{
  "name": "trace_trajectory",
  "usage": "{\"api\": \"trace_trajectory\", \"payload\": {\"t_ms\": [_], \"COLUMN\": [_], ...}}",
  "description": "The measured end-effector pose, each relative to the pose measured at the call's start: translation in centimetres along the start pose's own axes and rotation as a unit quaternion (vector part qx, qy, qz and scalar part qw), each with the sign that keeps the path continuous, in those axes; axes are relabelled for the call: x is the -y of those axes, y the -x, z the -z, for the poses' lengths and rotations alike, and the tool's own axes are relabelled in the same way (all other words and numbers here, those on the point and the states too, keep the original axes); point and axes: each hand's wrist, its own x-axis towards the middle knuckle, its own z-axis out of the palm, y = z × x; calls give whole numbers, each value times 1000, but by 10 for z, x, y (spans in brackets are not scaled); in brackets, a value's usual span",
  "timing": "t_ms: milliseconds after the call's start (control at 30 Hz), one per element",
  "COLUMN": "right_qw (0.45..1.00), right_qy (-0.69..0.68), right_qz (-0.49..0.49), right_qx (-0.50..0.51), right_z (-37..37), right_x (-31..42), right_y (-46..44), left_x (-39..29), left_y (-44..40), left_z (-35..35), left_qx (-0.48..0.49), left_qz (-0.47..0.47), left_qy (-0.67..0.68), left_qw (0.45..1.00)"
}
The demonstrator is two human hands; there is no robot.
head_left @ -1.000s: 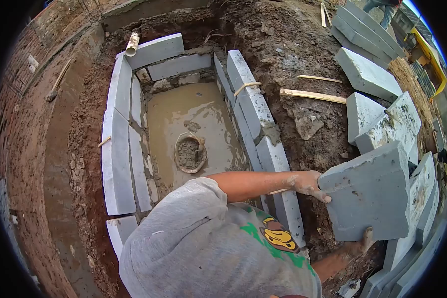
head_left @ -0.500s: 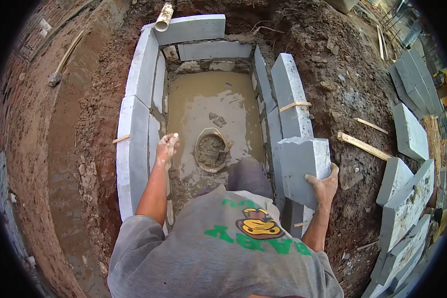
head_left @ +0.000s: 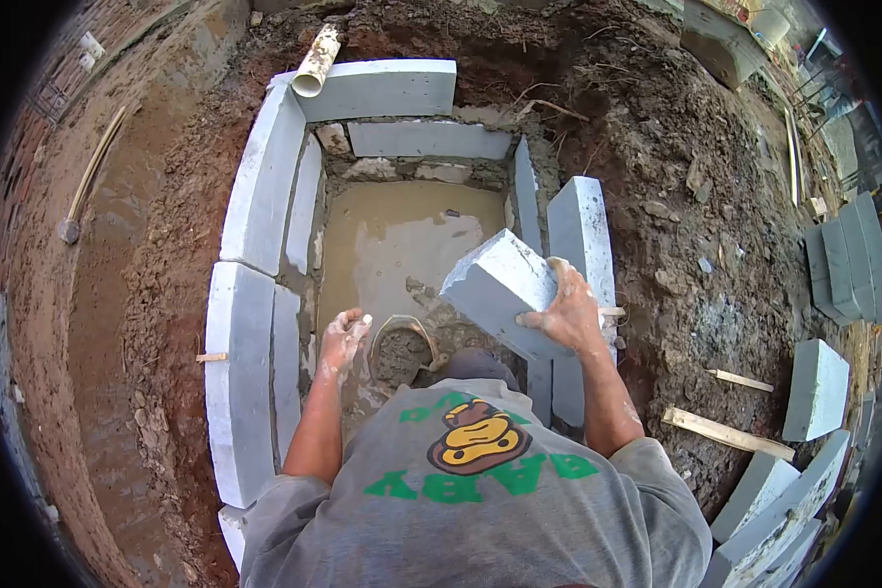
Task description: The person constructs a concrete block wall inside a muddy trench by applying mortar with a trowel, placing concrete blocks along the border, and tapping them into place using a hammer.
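My right hand (head_left: 570, 312) grips a pale grey lightweight concrete block (head_left: 505, 294) by its near right end. The block hangs tilted over the right wall of the pit, its rough white end face up. To the left, above the muddy water (head_left: 372, 220), my left hand (head_left: 341, 340) is raised with its fingers curled. A small white spot shows at a fingertip; whether it is a held thing I cannot tell. Just right of that hand, a round bucket (head_left: 403, 355) of wet grey mortar stands in the pit, partly hidden by my body.
Upright blocks line the pit: a left wall (head_left: 240, 377), a back wall (head_left: 377, 90) and a right wall (head_left: 580, 230). A muddy pipe (head_left: 317, 61) lies on the back left corner. More blocks (head_left: 815, 390) and a wood strip (head_left: 727, 433) lie on the soil at right.
My right hand has lifted the block and swung it left and forward over the pit, tilting it. My left hand stays raised, slightly lower in view. The camera view has shifted.
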Motion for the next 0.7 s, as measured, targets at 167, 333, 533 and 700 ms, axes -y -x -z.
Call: {"api": "trace_trajectory", "payload": {"t_ms": [167,333,533,700], "right_qw": [992,988,982,970], "right_qy": [-2,-50,-134,-147], "right_qz": [109,139,136,191], "right_qx": [60,55,9,18], "right_z": [-28,-42,-40,-31], "right_x": [-28,-50,-50,-55], "right_y": [-127,-217,-296,-326], "left_x": [-115,-228,-327,-320], "left_y": [-104,-173,-174,-158], "left_z": [-49,-103,-73,-71], "left_qx": [-37,-63,-164,-213], "left_qz": [-50,-89,-169,-107], "left_qy": [-20,-65,-180,-112], "left_qw": [998,992,955,965]}}
